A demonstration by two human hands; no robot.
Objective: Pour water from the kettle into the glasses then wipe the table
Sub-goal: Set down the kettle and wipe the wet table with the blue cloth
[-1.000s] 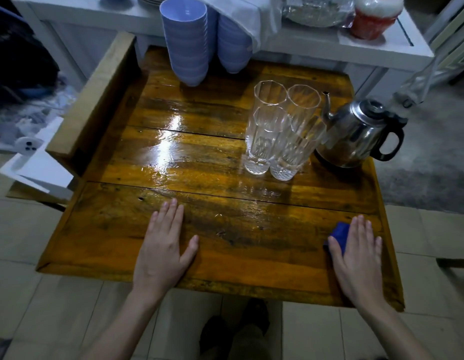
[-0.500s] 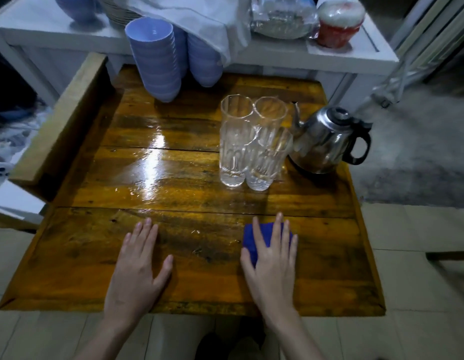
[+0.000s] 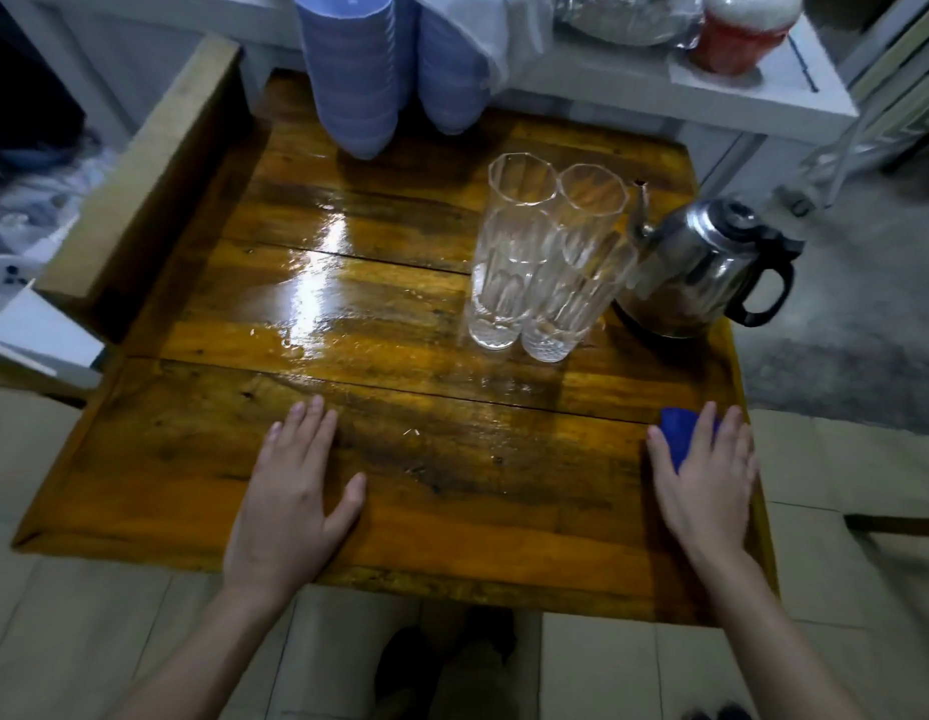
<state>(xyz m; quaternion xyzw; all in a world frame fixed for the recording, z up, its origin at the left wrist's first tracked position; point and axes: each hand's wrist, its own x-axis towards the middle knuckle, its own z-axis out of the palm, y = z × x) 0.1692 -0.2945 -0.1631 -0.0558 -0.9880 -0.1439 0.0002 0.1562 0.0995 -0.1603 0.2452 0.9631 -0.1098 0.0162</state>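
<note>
Two tall clear glasses (image 3: 540, 262) stand side by side on the wet wooden table (image 3: 275, 314), with water in them. A steel kettle (image 3: 706, 267) with a black handle sits just to their right, its spout toward the glasses. My right hand (image 3: 706, 480) lies flat with straight fingers on a blue cloth (image 3: 680, 436) near the table's right front edge; most of the cloth is hidden under it. My left hand (image 3: 290, 496) rests flat on the table's front middle, fingers spread.
Stacks of blue bowls (image 3: 358, 70) stand at the table's far edge. A white shelf (image 3: 763, 90) behind holds a red-lidded jar (image 3: 737, 28) and plastic-wrapped items. A wooden bench back (image 3: 150, 163) borders the left side. Tiled floor lies below.
My right hand has slid the blue cloth from the front middle of the table back to the right edge. My left hand has stayed in place.
</note>
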